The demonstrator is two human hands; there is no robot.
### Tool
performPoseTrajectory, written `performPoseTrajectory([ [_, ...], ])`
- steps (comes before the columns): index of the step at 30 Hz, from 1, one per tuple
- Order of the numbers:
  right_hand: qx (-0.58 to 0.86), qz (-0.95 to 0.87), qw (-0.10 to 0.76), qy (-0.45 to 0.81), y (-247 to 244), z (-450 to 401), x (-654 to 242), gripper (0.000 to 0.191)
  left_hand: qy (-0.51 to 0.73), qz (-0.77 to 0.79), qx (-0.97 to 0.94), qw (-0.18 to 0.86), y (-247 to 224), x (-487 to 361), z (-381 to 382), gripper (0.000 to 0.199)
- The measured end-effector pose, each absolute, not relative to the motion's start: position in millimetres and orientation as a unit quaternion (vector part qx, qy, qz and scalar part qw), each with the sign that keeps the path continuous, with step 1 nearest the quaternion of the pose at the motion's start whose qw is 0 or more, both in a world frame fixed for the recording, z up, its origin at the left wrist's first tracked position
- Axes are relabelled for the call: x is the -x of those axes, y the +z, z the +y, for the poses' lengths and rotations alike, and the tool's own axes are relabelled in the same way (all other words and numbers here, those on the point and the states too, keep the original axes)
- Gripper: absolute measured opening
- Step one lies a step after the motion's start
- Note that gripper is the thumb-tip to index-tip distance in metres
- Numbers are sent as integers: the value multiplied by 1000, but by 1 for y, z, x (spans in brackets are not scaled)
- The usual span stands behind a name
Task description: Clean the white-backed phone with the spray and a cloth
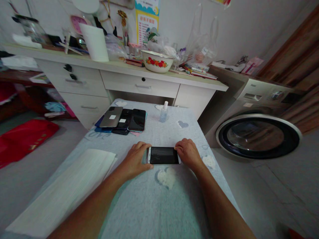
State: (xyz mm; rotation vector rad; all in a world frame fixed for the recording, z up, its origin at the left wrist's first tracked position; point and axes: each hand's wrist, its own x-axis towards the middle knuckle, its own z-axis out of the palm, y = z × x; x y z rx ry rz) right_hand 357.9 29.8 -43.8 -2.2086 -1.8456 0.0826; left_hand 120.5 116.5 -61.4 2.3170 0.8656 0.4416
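Note:
A smartphone with a dark screen and a white edge lies sideways on the cloth-covered table. My left hand grips its left end, thumb at the near corner and fingers at the far one. At the right end, my right hand has its fingers closed on the phone's far corner; what its fingertips do there is partly hidden. Beyond the hands stands a small clear bottle with a white cap. Several more phones lie in overlapping stacks at the far left of the table.
A folded white cloth or paper stack lies along the table's left side. Behind the table is a white drawer cabinet bearing a flowered enamel bowl and a white cylinder. To the right stands a washing machine.

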Motion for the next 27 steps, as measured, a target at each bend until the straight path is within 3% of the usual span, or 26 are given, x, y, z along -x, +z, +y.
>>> performPoseTrajectory([
  [7, 784, -564, 248, 75, -41, 27, -364, 17, 188, 332, -862, 334, -65, -121, 114, 61],
  [18, 725, -516, 365, 274, -34, 18, -370, 17, 182, 348, -843, 369, -61, -124, 108, 65],
  [27, 699, -475, 471, 252, -46, 27, -365, 22, 222, 353, -828, 374, -63, -127, 107, 65],
])
